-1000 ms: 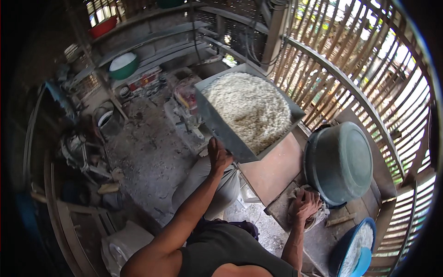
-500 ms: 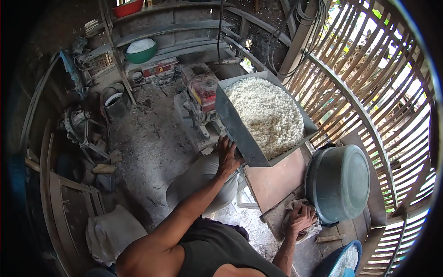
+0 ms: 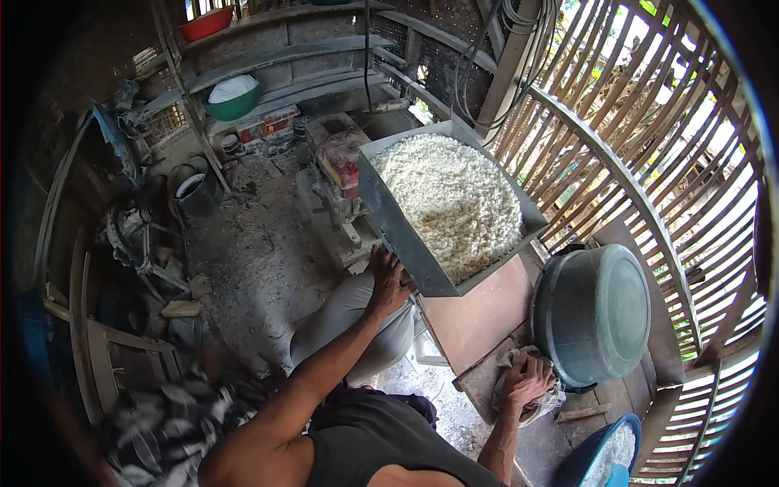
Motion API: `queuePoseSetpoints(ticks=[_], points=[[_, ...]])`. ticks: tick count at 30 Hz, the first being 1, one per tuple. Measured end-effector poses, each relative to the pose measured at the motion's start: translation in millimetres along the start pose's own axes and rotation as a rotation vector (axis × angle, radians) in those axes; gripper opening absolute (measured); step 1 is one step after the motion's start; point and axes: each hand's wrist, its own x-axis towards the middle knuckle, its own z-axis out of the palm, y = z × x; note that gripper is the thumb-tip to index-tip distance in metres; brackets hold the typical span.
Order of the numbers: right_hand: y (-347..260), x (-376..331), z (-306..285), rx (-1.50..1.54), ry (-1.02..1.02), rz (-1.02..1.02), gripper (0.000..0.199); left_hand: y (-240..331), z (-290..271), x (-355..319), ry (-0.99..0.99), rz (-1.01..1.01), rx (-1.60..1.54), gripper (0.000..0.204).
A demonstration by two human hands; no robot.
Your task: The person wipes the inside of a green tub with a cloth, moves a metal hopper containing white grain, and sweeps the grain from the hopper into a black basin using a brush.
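So there's this grey, square-sided metal hopper, wide open on top, sitting just ahead and to the right of the left hand, whose fingers are up against its near-left side. It's loaded with coarse, crumbly white stuff, heaped pale at the far end and dipping a bit darker toward the hand. Then a crumpled, dingy off-white cloth is bunched right under the right hand, poking out around it.

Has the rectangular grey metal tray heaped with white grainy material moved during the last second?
No: against the upright wooden post behind it, the tray shows no clear shift; the camera view did.
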Motion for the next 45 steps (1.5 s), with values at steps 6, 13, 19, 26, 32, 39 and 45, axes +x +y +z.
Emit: queuePoseSetpoints(ticks=[6,13,19,26,32,39,45], points=[[-1,2,0,-0.003,-0.003,-0.021,0.018,-33,21,-15,-0.104,-0.061,-0.046,0.061],[1,0,1,-0.009,0.008,-0.019,0.017,-27,39,-15,-0.052,-0.444,-0.544,0.066],[-1,3,1,-0.006,0.028,-0.007,0.015,-58,63,-33,0.045,-0.377,-0.345,0.078],[-5,6,-4,0.009,0.052,-0.018,0.015,-91,89,-49,0.021,-0.454,-0.419,0.068],[0,0,-3,-0.002,-0.009,0.0,0.016,-67,75,-26,0.153,-0.103,-0.039,0.053],[-3,5,-5,0.002,0.079,-0.054,0.016,-63,73,-26,0.104,-0.36,-0.248,0.044],[2,1,0,-0.005,0.05,-0.032,0.015,-44,62,-20,0.139,-0.194,0.027,0.044]])
